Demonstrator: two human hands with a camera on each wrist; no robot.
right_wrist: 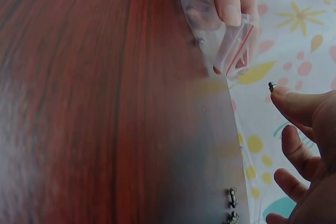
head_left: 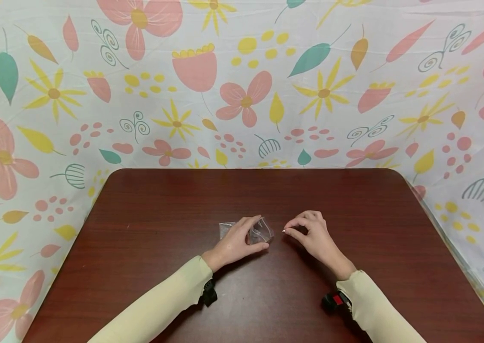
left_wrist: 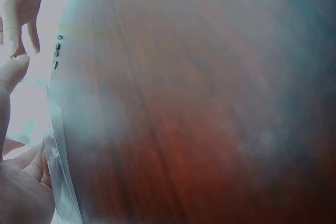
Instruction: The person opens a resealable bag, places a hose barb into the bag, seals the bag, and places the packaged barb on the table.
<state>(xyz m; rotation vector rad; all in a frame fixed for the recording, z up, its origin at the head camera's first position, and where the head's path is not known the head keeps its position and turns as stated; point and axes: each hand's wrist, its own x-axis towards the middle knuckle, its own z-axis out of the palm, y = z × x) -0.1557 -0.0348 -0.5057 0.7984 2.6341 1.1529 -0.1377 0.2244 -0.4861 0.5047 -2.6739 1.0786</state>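
A clear plastic zip bag (head_left: 261,230) with a red line by its mouth is in my left hand (head_left: 235,243), fingers on the far side and thumb on the near side. In the right wrist view the mouth of the zip bag (right_wrist: 237,48) gapes toward my right hand. Just right of the bag, my right hand (head_left: 312,233) pinches a tiny metal part between thumb and forefinger. Seen by the right wrist, this metal part (right_wrist: 272,86) looks like a small screw, though its exact kind is unclear. It is apart from the bag.
Several small metal parts (left_wrist: 58,50) lie on the dark wooden table (head_left: 160,200); two metal parts (right_wrist: 232,198) also show low in the right wrist view. A flowered cloth (head_left: 242,100) hangs behind the table.
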